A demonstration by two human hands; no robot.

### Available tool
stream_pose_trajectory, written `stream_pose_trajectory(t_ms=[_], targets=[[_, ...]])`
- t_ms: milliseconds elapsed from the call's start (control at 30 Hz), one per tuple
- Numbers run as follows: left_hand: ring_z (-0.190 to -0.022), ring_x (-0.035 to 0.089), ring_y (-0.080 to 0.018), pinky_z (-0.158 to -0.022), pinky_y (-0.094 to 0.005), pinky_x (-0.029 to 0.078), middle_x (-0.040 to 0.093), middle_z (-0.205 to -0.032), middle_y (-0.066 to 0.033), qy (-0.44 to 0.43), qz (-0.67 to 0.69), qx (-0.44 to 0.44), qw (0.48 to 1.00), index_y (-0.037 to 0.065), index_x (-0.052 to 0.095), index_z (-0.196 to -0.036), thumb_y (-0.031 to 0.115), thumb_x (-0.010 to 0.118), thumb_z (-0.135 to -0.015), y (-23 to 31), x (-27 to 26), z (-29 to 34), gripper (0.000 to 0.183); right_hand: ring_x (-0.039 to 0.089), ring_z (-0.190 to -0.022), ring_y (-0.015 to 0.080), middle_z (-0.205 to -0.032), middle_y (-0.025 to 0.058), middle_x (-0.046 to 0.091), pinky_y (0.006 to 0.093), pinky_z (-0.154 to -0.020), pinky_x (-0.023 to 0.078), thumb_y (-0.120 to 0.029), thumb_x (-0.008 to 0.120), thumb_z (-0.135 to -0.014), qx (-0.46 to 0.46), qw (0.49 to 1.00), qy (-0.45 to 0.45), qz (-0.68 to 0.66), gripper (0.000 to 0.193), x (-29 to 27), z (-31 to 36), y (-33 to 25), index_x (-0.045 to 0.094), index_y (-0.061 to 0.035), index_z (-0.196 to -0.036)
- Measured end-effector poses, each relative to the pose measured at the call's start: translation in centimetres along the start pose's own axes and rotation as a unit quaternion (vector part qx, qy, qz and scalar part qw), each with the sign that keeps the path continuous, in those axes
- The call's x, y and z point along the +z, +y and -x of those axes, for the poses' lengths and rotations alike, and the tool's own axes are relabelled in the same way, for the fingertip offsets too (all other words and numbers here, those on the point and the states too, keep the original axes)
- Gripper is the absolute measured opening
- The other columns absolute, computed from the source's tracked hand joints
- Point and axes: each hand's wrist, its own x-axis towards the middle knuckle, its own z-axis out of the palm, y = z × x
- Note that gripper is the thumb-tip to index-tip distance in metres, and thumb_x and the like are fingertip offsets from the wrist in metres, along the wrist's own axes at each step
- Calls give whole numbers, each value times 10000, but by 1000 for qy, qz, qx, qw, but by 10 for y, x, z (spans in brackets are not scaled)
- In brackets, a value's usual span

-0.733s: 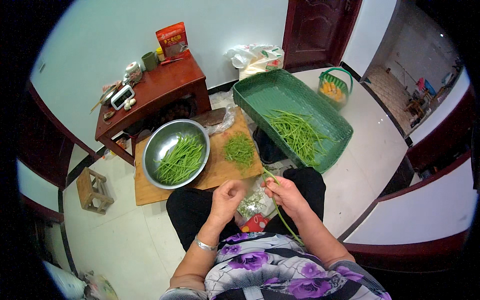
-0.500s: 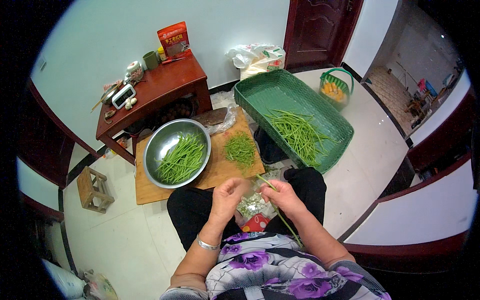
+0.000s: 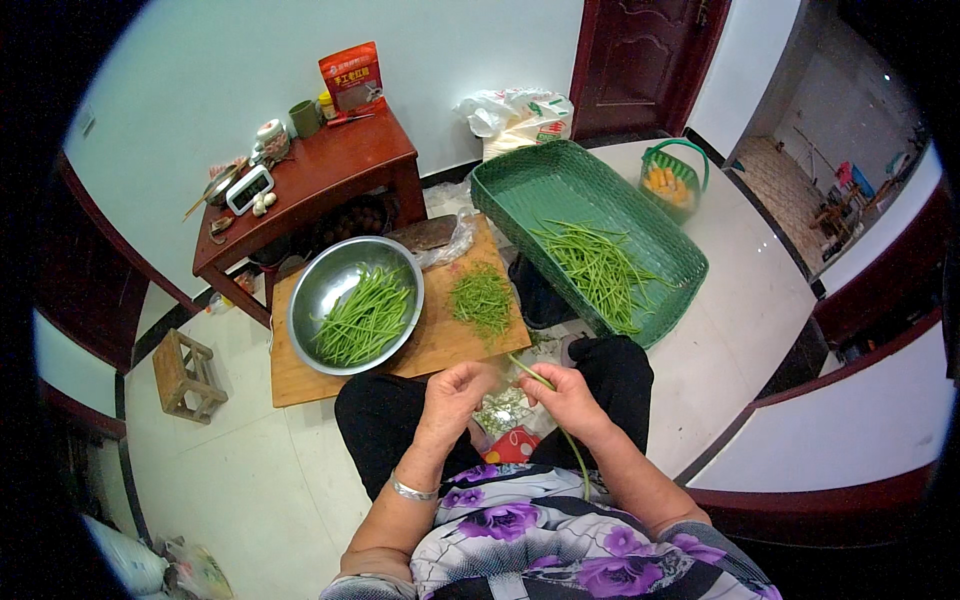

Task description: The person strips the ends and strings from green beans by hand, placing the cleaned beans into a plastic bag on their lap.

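My right hand (image 3: pixel 568 398) pinches a long thin green stalk (image 3: pixel 576 455). One end of the stalk sticks out ahead of my fingers, and its tail hangs toward my lap. Close beside it, my left hand (image 3: pixel 456 398) has its fingers pressed together, blurred at the tips; what they hold, if anything, cannot be made out. Ahead on the left, a steel bowl (image 3: pixel 305 285) with cut green pieces (image 3: pixel 365 320) rests on a wooden board (image 3: pixel 440 345). A pile of short green trimmings (image 3: pixel 482 300) lies on the board right of the bowl.
At the right, a green woven tray (image 3: pixel 525 180) holds more long stalks (image 3: pixel 600 270). Behind it stands a green basket (image 3: pixel 672 180) with yellow-orange things inside. A red-brown table (image 3: pixel 350 150) with jars and a red pouch is back left; a wooden stool (image 3: pixel 188 375) stands left.
The stalk has shifted slightly in my right hand, and its tail now hangs more steeply, farther left. Both hands stay close together over my lap.
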Motion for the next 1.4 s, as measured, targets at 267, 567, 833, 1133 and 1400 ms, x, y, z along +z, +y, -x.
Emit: stream_pose_trajectory(t_ms=[267, 567, 833, 1133, 1400], targets=[[-538, 453, -44, -496, -164, 364, 554, -676, 8, -16, 32, -49, 998, 26, 574, -841, 145, 569, -765, -7, -5, -1, 141, 522, -539, 150, -592, 70, 542, 282, -509, 397, -170, 530, -777, -47, 994, 30, 98, 143, -1, -1, 11, 566, -52, -848], [-516, 440, -44, -485, -166, 362, 503, -627, 24, -26, 41, -47, 998, 35, 547, -801, 109, 539, -764, -7, -4, -1, 83, 526, -539, 159, -587, 70, 539, 286, -507, 399, -167, 531, -774, -46, 990, 24, 130, 141, 0, 1, 5, 569, -60, -857], [-488, 442, -49, -443, -164, 372, 486, -627, 24, -39, 144, -85, 985, 41, 517, -803, 98, 515, -773, -13, 5, 0, 65, 481, -593, 98, -616, 25, 501, 246, -555, 389, -137, 497, -805, -41, 999, -31, -5, 117, 4, -1, 19, 521, -23, -803], [-483, 429, -51, -450, -164, 368, 472, -592, 22, -29, 132, -83, 987, 45, 511, -792, 92, 496, -775, -16, 9, -1, 51, 364, -510, 38, -638, -22, 482, 152, -478, 286, -196, 486, -832, 61, 977, -74, -188, 142, 10, 3, 1, 451, -79, -904], [-487, 433, -56, -457, -166, 364, 474, -595, 22, -37, 135, -79, 987, 44, 513, -789, 70, 500, -758, -15, 11, 0, 43, 338, -465, 34, -656, -7, 494, 163, -411, 232, -220, 468, -826, 108, 950, -60, -286, 188, 3, 1, 5, 433, -83, -951]])
